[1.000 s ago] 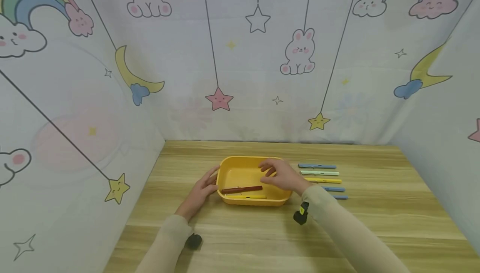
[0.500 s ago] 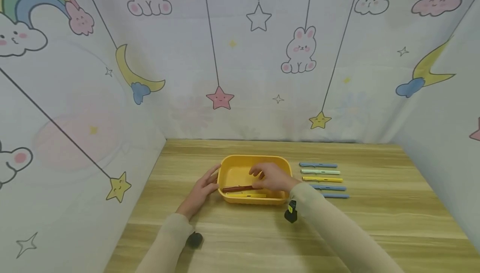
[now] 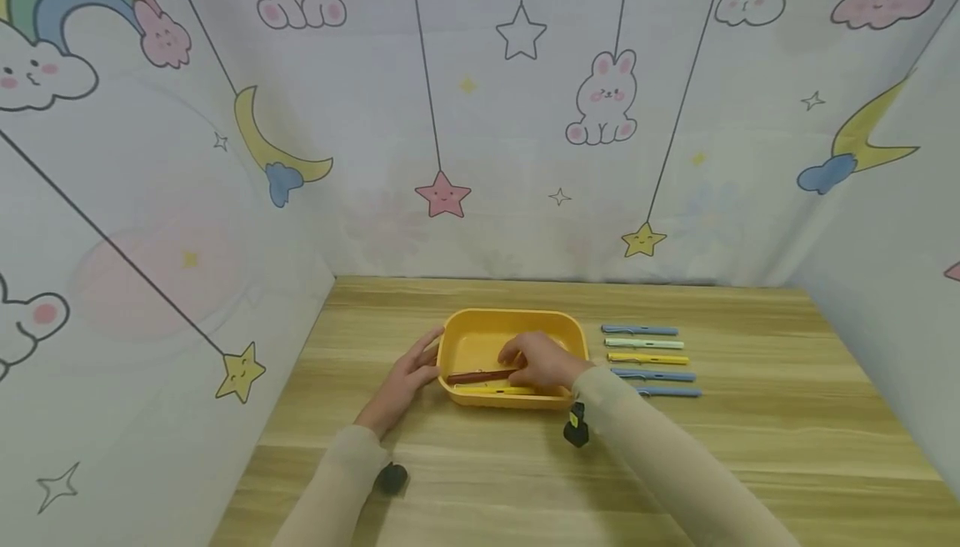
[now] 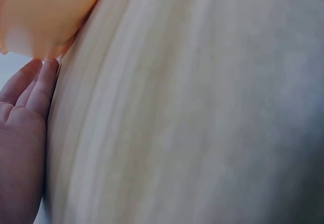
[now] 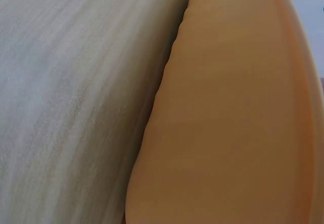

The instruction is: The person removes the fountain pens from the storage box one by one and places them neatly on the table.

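A yellow plastic box (image 3: 517,311) stands on the table, with a dark red pen (image 3: 476,377) and a yellow pen (image 3: 487,390) lying inside near its front wall. My right hand (image 3: 547,359) reaches in over the right side, its curled fingers and thumb at the dark red pen's right end, which they cover. Against the box's left end rests my left hand (image 3: 401,384), fingers extended; the left wrist view shows its fingertips touching the outer wall (image 4: 50,21). Only the box's outer side (image 5: 228,112) and the table appear in the right wrist view, without the hand.
Right of the box, several pens lie in a column: a blue pen (image 3: 640,330), a light green pen (image 3: 643,344), a yellow one (image 3: 648,358) and two more blue ones, partly behind the right sleeve. A patterned curtain (image 3: 487,130) borders the wooden table (image 3: 487,472).
My right hand has moved left and down into the box, its fingers curling in at the dark red pen. My left hand has stayed at the box's left end.
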Motion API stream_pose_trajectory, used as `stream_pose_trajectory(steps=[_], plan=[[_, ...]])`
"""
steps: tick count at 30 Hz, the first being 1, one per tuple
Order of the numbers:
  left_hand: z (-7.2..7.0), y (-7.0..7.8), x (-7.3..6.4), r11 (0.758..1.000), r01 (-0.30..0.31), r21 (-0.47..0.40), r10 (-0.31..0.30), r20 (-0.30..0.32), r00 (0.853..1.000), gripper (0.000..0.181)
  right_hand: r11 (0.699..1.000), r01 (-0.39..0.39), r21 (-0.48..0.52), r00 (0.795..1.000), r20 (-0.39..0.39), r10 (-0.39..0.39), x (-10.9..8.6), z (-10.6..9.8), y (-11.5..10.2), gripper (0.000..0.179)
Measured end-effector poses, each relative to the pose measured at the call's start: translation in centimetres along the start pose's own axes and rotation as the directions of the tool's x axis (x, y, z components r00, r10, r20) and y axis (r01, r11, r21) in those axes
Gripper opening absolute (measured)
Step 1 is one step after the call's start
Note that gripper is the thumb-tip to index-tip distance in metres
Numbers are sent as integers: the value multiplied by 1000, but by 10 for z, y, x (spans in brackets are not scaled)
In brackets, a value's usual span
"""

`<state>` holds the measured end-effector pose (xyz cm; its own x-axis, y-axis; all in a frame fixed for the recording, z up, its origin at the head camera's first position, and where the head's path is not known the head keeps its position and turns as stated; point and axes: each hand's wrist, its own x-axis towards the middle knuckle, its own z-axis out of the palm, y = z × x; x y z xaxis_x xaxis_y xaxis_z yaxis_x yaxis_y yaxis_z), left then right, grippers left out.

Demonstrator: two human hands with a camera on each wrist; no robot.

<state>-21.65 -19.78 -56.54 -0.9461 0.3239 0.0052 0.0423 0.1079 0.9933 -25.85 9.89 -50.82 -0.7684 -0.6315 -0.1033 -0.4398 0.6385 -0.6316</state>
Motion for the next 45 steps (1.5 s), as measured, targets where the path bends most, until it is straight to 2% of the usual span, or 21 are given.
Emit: stream_pose_trajectory(steps=[9, 20, 25, 31, 38, 45], plan=[[0, 2, 1, 1000, 5, 7, -5, 2, 1000, 65, 998, 52, -21, 999, 4, -52, 3, 3, 0, 17], [1, 0, -1, 1000, 4, 7, -4, 1, 1000, 65, 991, 114, -74, 993, 28, -112, 2, 7, 0, 16], [1, -1, -1, 1000, 8, 5, -8, -2, 1000, 65, 989, 106, -104, 994, 33, -103, 0, 6, -1, 16], [1, 0, 0, 1000, -11, 0, 11, -5, 1000, 66, 992, 93, -81, 996, 25, -91, -3, 1, -4, 14], [0, 2, 0, 1000, -20, 3, 20, 0, 1000, 66, 992, 95, -77, 995, -17, -97, -5, -2, -1, 13], [1, 3, 0, 1000, -14, -2, 14, 8, 1000, 66, 998, 39, -39, 997, -71, -42, -8, -3, 1, 15]])
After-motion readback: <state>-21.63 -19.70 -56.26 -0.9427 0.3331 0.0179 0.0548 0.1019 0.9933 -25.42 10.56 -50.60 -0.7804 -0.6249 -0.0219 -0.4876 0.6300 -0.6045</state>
